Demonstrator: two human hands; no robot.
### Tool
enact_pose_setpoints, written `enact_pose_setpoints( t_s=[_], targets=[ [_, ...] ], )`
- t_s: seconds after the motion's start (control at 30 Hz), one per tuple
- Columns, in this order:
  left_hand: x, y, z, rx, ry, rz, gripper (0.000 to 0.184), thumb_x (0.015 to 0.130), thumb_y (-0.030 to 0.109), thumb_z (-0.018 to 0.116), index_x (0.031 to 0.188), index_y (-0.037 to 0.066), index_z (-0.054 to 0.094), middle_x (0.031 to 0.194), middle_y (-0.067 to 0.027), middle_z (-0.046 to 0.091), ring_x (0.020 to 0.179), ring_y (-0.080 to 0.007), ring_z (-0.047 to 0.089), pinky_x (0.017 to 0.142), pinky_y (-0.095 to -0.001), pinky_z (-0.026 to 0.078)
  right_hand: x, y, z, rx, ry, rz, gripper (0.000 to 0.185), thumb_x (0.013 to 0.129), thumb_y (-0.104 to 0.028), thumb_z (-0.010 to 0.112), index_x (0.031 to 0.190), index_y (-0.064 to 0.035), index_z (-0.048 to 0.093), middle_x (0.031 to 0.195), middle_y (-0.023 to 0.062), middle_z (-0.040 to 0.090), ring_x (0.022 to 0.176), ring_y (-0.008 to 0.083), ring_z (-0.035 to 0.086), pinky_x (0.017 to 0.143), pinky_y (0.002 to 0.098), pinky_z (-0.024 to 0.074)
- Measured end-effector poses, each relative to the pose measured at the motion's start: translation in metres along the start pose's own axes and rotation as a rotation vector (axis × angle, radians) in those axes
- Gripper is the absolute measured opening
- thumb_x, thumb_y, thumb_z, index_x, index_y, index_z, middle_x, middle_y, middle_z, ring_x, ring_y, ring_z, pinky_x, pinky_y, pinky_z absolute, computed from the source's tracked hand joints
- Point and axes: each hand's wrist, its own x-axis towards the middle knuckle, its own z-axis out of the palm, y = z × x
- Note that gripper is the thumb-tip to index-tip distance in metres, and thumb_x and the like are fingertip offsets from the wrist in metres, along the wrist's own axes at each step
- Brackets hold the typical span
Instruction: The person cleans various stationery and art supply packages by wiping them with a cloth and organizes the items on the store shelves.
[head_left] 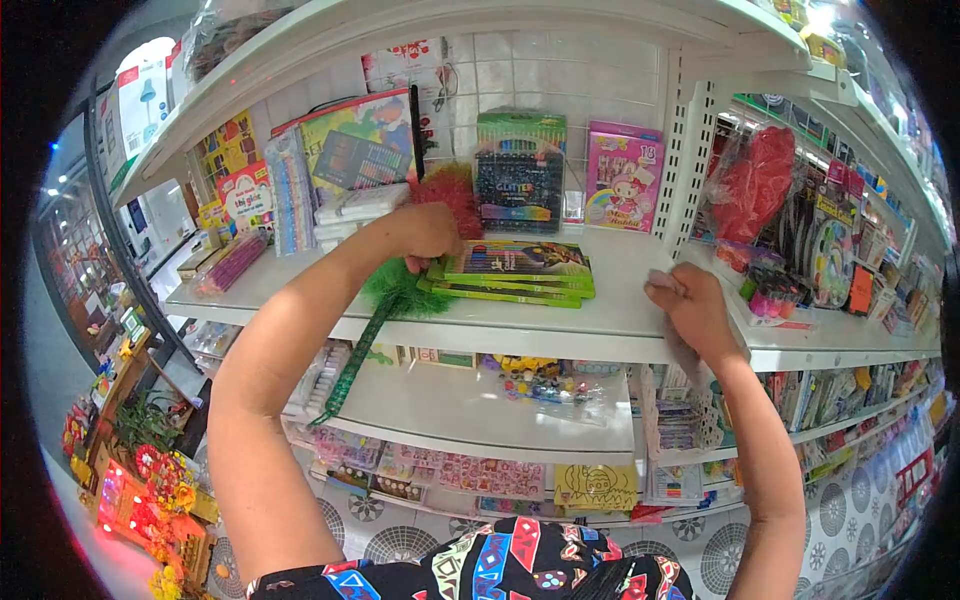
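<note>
Curling, the fingers of the left hand [425, 235] sit at the left end of the green packs [525, 262]; from where I stand, cannot tell whether they grip. Right hand [697, 308]: fingers together, clamped on a grey cloth [684, 360]. Packs stacked flat on the shelf [630, 268]. Green duster [398, 290] just beside, handle over edge. Behind, upright: glitter pens [520, 175], pink box [623, 178].

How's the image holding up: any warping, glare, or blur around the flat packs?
Head view: strong fisheye warp, bowing the upper shelf into an arc, with black corners; head view: a bright spot at upper right burns out white; head view: the flat packs beside the left hand look fairly sharp, their fine print too small to read.
</note>
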Motion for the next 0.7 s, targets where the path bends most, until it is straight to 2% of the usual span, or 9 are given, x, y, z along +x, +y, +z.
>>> enact_pose_setpoints(
  t_s=[0.1,0.2,0.23,0.33,0.5,0.53,0.6,0.7],
  targets=[
    [-0.021,0.013,0.003,0.156,0.161,-0.049,0.036,0.082,0.026,0.058,0.078,-0.009,0.066,0.067,-0.0187,0.064,0.051,-0.0254,0.065,0.047,-0.0371,0.055,0.017,-0.032,0.009,0.179,-0.166,0.017,0.031,0.076,-0.016,0.070,0.097,0.0058,0.064,0.080,0.0128,0.066,0.074,0.0166,0.059,0.069,0.0297,0.0450],
    [-0.018,-0.004,0.011,0.159,0.148,-0.072,0.032,0.082,0.024,0.060,0.080,-0.007,0.066,0.066,-0.0184,0.064,0.048,-0.0236,0.063,0.045,-0.0361,0.052,0.035,-0.018,0.047,0.346,-0.266,0.208,0.040,0.074,-0.026,0.071,0.101,0.0036,0.066,0.087,0.0213,0.065,0.084,0.0305,0.065,0.079,0.0370,0.0480],
    [-0.020,-0.007,0.013,0.064,0.156,-0.063,0.029,0.081,0.023,0.060,0.083,-0.006,0.065,0.066,-0.0179,0.064,0.048,-0.0229,0.062,0.044,-0.0358,0.051,0.035,-0.024,0.052,0.232,-0.254,0.239,0.040,0.075,-0.032,0.070,0.099,0.0001,0.068,0.091,0.0203,0.066,0.084,0.0315,0.064,0.078,0.0379,0.0481],
    [-0.024,-0.015,0.017,-0.164,0.192,-0.056,0.025,0.080,0.017,0.062,0.095,-0.004,0.062,0.067,-0.0155,0.062,0.047,-0.0210,0.060,0.041,-0.0347,0.047,0.027,-0.039,0.046,0.008,-0.328,0.146,0.037,0.075,-0.035,0.070,0.095,-0.0037,0.069,0.092,0.0172,0.066,0.086,0.0325,0.063,0.078,0.0384,0.0479],
    [-0.018,-0.027,0.020,-0.416,0.235,-0.066,0.039,0.079,0.007,0.060,0.116,-0.001,0.050,0.071,-0.0103,0.059,0.052,-0.0187,0.059,0.041,-0.0325,0.045,0.021,-0.024,0.055,-0.016,-0.231,0.004,0.037,0.075,-0.038,0.070,0.091,-0.0053,0.070,0.088,0.0156,0.065,0.085,0.0322,0.062,0.076,0.0390,0.0474],
    [-0.021,-0.020,0.019,-0.458,0.297,-0.048,0.038,0.080,0.006,0.059,0.116,0.000,0.049,0.074,-0.0104,0.059,0.052,-0.0188,0.059,0.042,-0.0327,0.046,0.020,-0.025,0.054,-0.054,-0.207,-0.039,0.036,0.075,-0.038,0.070,0.091,-0.0051,0.070,0.088,0.0156,0.065,0.085,0.0317,0.062,0.076,0.0391,0.0473],
    [-0.035,0.000,0.014,-0.540,0.421,-0.014,0.037,0.081,0.004,0.057,0.117,0.000,0.048,0.080,-0.0107,0.059,0.054,-0.0189,0.060,0.044,-0.0333,0.049,0.017,-0.027,0.051,0.005,-0.228,0.023,0.036,0.074,-0.038,0.070,0.091,-0.0054,0.070,0.087,0.0152,0.064,0.086,0.0312,0.062,0.076,0.0396,0.0473],
    [-0.036,0.017,0.018,-1.064,0.590,0.050,0.031,0.086,0.009,0.054,0.117,0.007,0.050,0.097,-0.0115,0.062,0.063,-0.0223,0.065,0.053,-0.0338,0.056,0.015,-0.026,0.052,0.011,-0.202,-0.009,0.036,0.073,-0.030,0.073,0.092,-0.0004,0.068,0.083,0.0148,0.063,0.080,0.0272,0.062,0.073,0.0365,0.0465]
  ],
)
